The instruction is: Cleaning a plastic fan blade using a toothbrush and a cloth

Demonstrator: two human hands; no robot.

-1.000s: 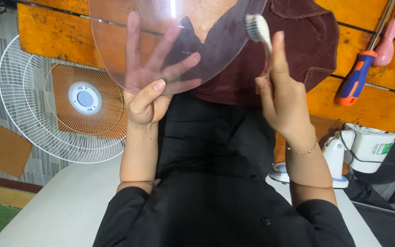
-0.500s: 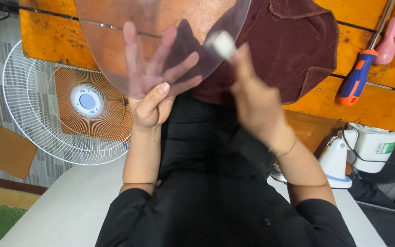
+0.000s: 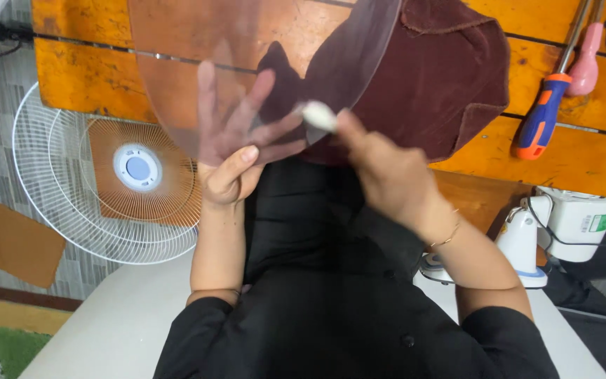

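My left hand (image 3: pixel 236 151) holds up a clear, smoke-tinted plastic fan blade (image 3: pixel 261 63), fingers spread behind it and thumb on the near side. My right hand (image 3: pixel 387 175) grips a small brush with a white head (image 3: pixel 319 116) and presses the head against the blade's lower right part. The brush handle is hidden inside my fist. A dark red cloth (image 3: pixel 443 77) lies on the orange wooden bench (image 3: pixel 597 154) just behind the blade. Black sleeves cover my upper arms.
A white wire fan guard (image 3: pixel 99 182) leans at the left, with a blue-centred hub. A screwdriver with a blue and orange handle (image 3: pixel 545 116) and a pink-handled tool (image 3: pixel 587 60) lie on the bench at right. A white fan base (image 3: pixel 527 242) stands at lower right.
My right hand has swung the brush down and leftward from the upper right onto the blade. My left hand has held the blade nearly still.
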